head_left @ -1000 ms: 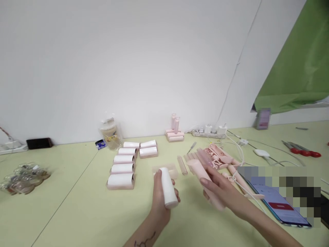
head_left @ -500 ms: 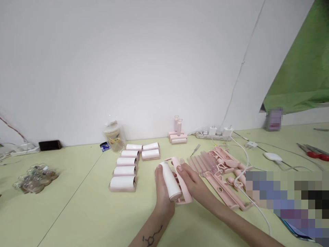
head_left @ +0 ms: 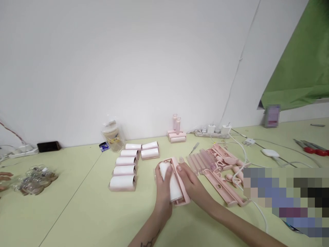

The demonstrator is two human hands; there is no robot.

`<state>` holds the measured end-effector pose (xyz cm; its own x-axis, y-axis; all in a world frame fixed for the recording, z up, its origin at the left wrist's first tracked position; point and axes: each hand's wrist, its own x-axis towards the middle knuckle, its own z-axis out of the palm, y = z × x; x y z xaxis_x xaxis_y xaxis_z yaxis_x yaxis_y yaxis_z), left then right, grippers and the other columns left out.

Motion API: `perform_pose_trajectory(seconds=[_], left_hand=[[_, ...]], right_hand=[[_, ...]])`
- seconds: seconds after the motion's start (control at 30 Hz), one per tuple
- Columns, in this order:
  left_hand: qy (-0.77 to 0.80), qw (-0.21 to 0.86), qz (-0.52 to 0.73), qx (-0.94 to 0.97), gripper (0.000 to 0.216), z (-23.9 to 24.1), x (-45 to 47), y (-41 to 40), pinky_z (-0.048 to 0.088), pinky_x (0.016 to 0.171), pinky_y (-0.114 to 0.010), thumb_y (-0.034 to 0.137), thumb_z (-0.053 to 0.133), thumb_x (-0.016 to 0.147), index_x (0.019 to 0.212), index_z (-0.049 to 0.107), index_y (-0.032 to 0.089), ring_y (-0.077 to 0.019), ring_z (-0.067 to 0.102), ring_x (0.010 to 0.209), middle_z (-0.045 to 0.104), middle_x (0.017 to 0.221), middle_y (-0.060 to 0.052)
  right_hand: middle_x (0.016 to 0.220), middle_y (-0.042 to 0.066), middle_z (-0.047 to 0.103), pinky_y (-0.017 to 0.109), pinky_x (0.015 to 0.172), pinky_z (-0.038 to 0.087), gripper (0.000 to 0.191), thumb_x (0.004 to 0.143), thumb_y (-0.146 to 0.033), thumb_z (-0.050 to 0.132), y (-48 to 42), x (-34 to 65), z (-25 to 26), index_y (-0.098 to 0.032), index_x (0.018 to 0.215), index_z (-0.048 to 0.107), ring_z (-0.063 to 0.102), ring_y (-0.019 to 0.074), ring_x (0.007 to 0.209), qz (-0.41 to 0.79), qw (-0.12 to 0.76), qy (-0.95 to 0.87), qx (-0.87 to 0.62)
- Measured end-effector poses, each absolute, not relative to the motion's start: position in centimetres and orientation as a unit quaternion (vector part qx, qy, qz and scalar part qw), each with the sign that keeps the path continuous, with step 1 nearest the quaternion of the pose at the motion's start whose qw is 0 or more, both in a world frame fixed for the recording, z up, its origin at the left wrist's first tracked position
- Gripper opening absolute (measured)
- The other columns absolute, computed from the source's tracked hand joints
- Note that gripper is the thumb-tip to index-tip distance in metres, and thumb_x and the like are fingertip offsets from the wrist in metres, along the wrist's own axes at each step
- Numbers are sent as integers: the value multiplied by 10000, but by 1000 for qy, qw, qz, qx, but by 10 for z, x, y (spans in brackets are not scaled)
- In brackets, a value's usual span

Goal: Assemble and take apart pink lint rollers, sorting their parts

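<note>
My left hand (head_left: 163,190) is wrapped around a white lint roll (head_left: 175,188), thumb pressed on its upper face. My right hand (head_left: 192,182) grips the pink lint roller frame (head_left: 183,188) along its right side. The roll lies lengthwise within or against this frame; its far side is hidden by my fingers. To the left, several white rolls in pink covers (head_left: 122,181) lie in rows. Right of my hands are pale pink translucent handles (head_left: 199,163) and a pile of pink plastic frames (head_left: 218,185).
Two pink lint rollers (head_left: 178,137) stand by the wall near a power strip (head_left: 212,133). A bagged cup (head_left: 113,137) is at the back. Clear round items (head_left: 34,180) lie left, beside another person's hand (head_left: 4,179). Red-handled pliers (head_left: 315,150) and a white cable (head_left: 246,154) are right.
The white roll has moved into the pink frame, and my left thumb has shifted onto it. Another person's hand has come in at the left edge.
</note>
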<state>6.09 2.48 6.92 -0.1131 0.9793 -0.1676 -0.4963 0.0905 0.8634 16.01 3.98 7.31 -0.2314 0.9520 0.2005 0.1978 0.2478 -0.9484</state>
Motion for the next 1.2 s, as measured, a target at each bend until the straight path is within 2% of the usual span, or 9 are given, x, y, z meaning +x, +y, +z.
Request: perform_pose_trajectory(seconds=[0.1,0.17,0.27,0.33,0.4,0.57,0.8,0.97,1.2], left_hand=[[451,636,531,332,695,70,50,15,471,626,-261,372,681,639,1213,303,274,-204,597,814,579,1006,-62],[471,629,490,376,716,67,41,7,455,620,-251,270,730,576,1184,354,232,-200,584,792,599,927,-50],[513,586,427,460,553,56,33,-6,417,552,-225,131,735,478,980,510,188,-181,548,691,600,752,-5],[541,552,365,519,472,50,31,-15,390,505,-220,135,721,466,890,526,205,-173,525,632,582,693,17],[560,510,288,585,432,49,28,-22,376,491,-221,190,703,498,882,510,233,-177,524,624,581,704,24],[527,412,119,734,469,64,19,-31,397,553,-243,201,627,528,964,465,262,-208,568,737,608,886,16],[519,388,1,761,756,81,15,-35,419,688,-315,243,608,590,1281,302,224,-279,579,874,593,1071,-84],[543,370,-30,753,748,88,14,-39,422,685,-356,312,571,619,1310,301,218,-330,584,872,591,1092,-128],[559,368,23,743,664,68,3,-34,429,633,-333,317,562,615,1257,400,269,-298,619,766,628,1040,-94]], right_hand=[[852,8,495,269,651,413,451,866,-369,371,39,174,72,-267,1296,281,501,149,709,366,396,-717,-443],[867,18,518,261,622,407,396,842,-346,421,37,185,71,-269,1229,390,510,151,706,347,336,-769,-418],[837,26,567,247,586,395,227,824,-306,439,32,198,70,-247,997,572,530,155,699,337,250,-823,-383],[761,13,582,241,554,377,183,764,-262,495,26,202,69,-237,913,599,532,153,652,304,195,-854,-375],[719,5,588,240,542,358,163,678,-209,540,20,203,69,-220,830,600,530,154,626,263,140,-883,-364],[719,25,585,235,519,353,140,613,-158,492,6,202,69,-175,746,532,534,164,621,276,35,-894,-351],[784,46,581,238,581,387,153,658,-124,444,-7,202,75,-174,787,509,540,167,691,327,26,-897,-296],[747,39,577,232,542,376,91,693,-170,453,-9,199,78,-172,762,512,529,159,645,343,19,-894,-288],[686,23,572,213,481,343,76,673,-152,452,-3,194,83,-165,706,519,497,133,566,343,22,-895,-284]])
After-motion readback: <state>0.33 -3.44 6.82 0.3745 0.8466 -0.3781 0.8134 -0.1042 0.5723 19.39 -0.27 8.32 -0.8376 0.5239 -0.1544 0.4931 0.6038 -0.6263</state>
